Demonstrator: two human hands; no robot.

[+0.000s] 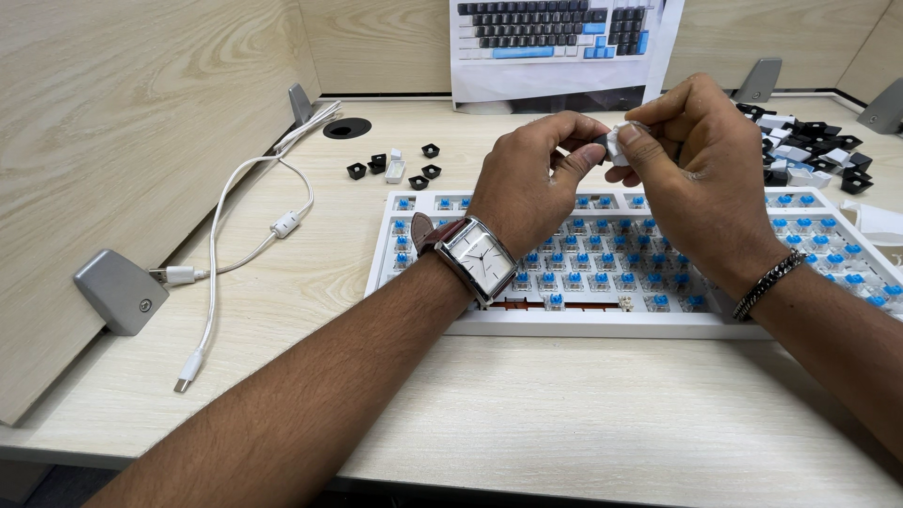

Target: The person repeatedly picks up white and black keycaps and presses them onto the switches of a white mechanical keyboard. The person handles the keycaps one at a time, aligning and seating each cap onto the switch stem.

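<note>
Both grips, L hand (529,179) & R hand (691,160), pinching white keycap (616,146) over keyboard (602,325).

An office cubicle: a pale wood worktop (564,414) walled by matching partitions (122,122) on metal brackets (120,291). Behind the keyboard (640,254) sits a cable hole (347,128); to its left, a white cable (226,245).

We note a pale wood-grain laminate desk (527,414), evenly lit; matching light wood partition panels (122,113) enclose it at left and rear; grey metal wedge brackets (120,290) brace the panels; a round black cable grommet (346,128) sits near the rear corner.
</note>
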